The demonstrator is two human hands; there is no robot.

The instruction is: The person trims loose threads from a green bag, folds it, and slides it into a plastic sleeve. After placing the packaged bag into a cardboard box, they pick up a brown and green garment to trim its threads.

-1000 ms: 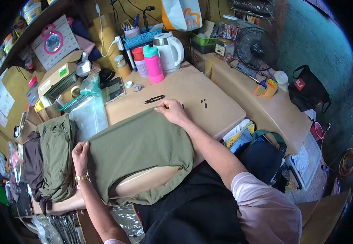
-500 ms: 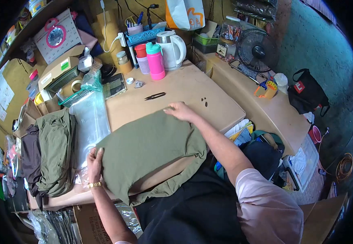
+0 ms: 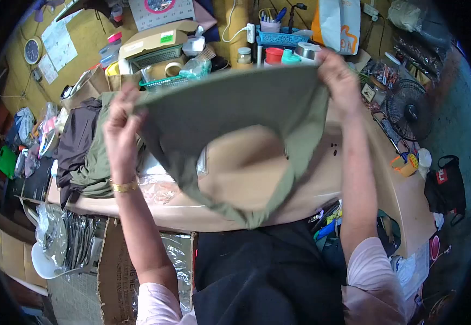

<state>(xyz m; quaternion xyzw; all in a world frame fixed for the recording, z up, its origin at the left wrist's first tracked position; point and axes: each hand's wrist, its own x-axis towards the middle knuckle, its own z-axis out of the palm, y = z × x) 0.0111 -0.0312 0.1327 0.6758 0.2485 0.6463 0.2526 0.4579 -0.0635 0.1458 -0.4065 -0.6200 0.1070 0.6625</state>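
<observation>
An olive-green fabric piece (image 3: 241, 97) is stretched up in front of me above the table (image 3: 246, 179). My left hand (image 3: 123, 127), slightly blurred, has its fingers closed on the left upper corner. At the right upper corner my right hand (image 3: 337, 78) pinches the same edge. Below the broad panel the cloth curves into a narrow gathered band that hangs as a loop, with the tabletop showing through the wide opening. To the left, a folded olive-green garment (image 3: 102, 157) lies beside a dark grey one (image 3: 78, 143).
Behind the cloth stand a blue basket (image 3: 284, 38), a red cup (image 3: 273, 55) and a cardboard box (image 3: 157, 40). A black fan (image 3: 409, 111) is at the right. Plastic-wrapped items (image 3: 73, 233) sit below the table's left edge.
Both hands have lifted the fabric piece off the tabletop and spread it upright, its opening now facing me. My view has shifted, and the scissors-like snips are now hidden behind the cloth.
</observation>
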